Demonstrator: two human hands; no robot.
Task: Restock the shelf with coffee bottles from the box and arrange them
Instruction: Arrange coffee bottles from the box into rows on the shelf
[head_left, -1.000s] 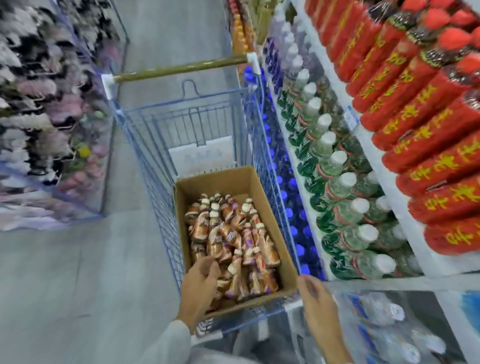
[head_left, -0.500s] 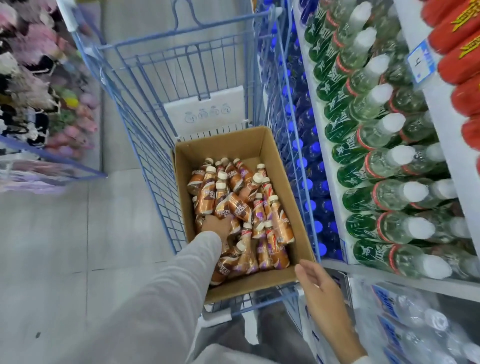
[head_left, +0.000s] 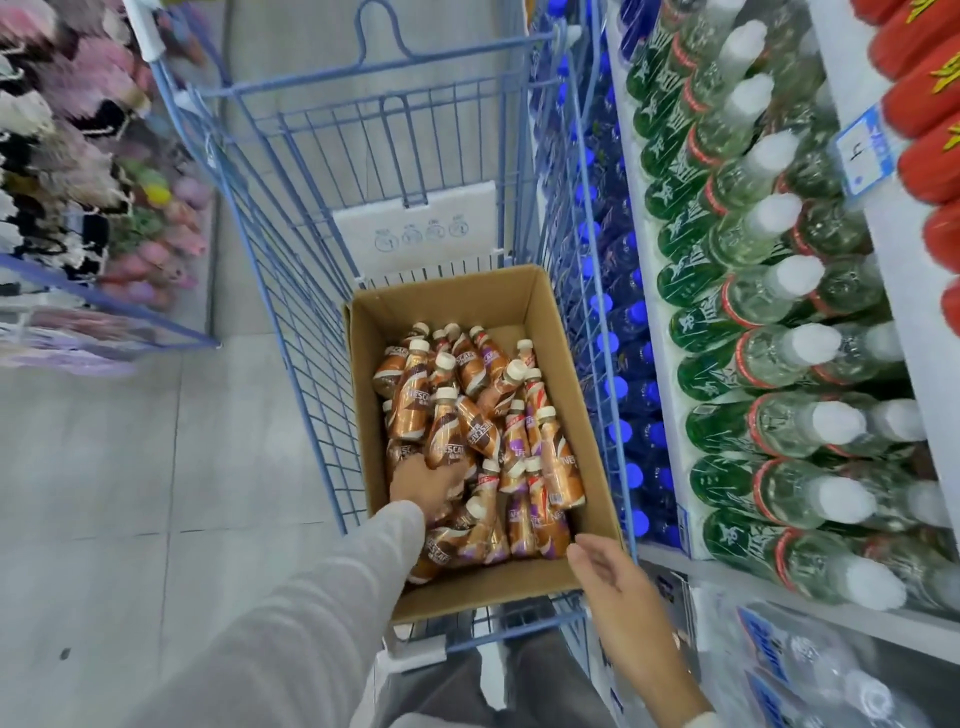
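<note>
- Setting: a shop aisle, with a pale grey tiled floor (head_left: 130, 467) on the left and a white tiered shelf (head_left: 665, 374) along the right.
- A blue wire shopping cart (head_left: 291, 79) stands on the floor, just beside the shelf.
- A white plastic panel with printed icons (head_left: 415, 228) sits against the cart's far wall.
- An open brown cardboard box (head_left: 447, 301) sits in the cart below the panel.
- The task items, copper-brown coffee bottles with cream caps (head_left: 558, 462), are all in the box. They are piled loosely, some leaning and some lying flat.
- The left hand (head_left: 423, 483), in a light grey sleeve (head_left: 311, 597), is reached into the near left part of the box. Its fingers are buried among the bottles and lie against the base of one leaning bottle. Whether a bottle is gripped cannot be told.
- The right hand (head_left: 618, 587) is released, with its fingers relaxed and spread. It is over the near right corner of the box and nothing is held. Contact with the cardboard cannot be told.
- Clear bottles with green labels and white caps (head_left: 779, 364) are lined up in rows on the shelf, caps towards the aisle.
- Blue bottles with blue caps (head_left: 623, 364) are on the tier below, seen through the cart's right wall.
- Red-wrapped bottles with gold characters (head_left: 930, 104) are on the tier above.
- A blue and white price tag (head_left: 865, 156) is fixed to that tier's edge.
- Shrink-wrapped packs of clear bottles (head_left: 831, 675) are at bottom right.
- A blurred display of pink, white and black soft goods (head_left: 78, 130) is seen at far left.
</note>
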